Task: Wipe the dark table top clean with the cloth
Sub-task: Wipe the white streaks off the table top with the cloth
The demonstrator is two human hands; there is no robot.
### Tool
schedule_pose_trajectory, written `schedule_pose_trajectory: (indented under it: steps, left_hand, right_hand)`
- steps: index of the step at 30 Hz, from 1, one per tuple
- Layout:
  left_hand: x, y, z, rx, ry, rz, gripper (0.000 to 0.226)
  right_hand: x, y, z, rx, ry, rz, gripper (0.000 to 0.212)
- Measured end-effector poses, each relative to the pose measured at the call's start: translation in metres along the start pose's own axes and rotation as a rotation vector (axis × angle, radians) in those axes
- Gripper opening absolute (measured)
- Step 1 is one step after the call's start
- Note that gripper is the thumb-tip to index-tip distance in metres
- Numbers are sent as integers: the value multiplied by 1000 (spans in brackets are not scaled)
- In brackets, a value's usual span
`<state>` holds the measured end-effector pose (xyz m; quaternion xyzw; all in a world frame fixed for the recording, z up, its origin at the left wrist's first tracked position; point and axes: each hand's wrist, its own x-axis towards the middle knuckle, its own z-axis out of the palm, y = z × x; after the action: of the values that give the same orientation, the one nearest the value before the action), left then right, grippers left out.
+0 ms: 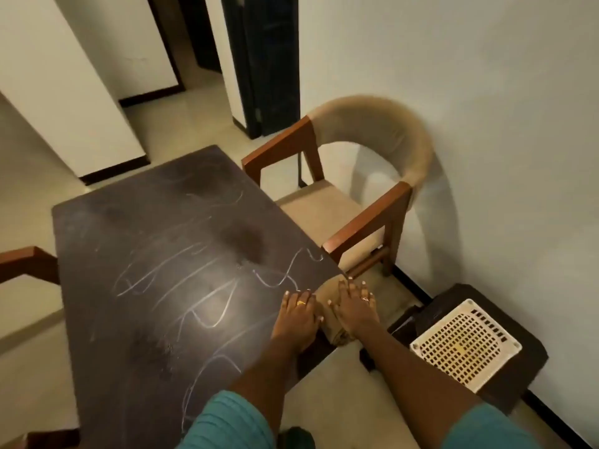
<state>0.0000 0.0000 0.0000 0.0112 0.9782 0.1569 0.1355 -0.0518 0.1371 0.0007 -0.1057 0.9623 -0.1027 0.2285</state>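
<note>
The dark table top [155,254] fills the middle of the head view, marked with white chalk-like scribbles and a few darker smudges. A tan cloth [329,314] lies bunched at the table's near right corner, partly hanging over the edge. My left hand [296,314] lies flat on the table with its fingers against the cloth's left side. My right hand [355,306] presses flat on top of the cloth, fingers spread. Both hands wear rings.
A wooden armchair [350,189] with beige padding stands at the table's right side, against the wall. A dark box with a white grille [466,345] sits on the floor to the right. Another wooden chair arm [29,260] shows at the left.
</note>
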Motion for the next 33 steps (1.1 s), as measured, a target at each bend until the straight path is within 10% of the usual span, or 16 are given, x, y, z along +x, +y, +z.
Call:
schedule_pose_trajectory:
  steps: [33]
  left_hand:
    - [-46, -54, 43, -66, 91, -182, 54]
  right_hand:
    - [11, 14, 45, -272, 15, -222, 82]
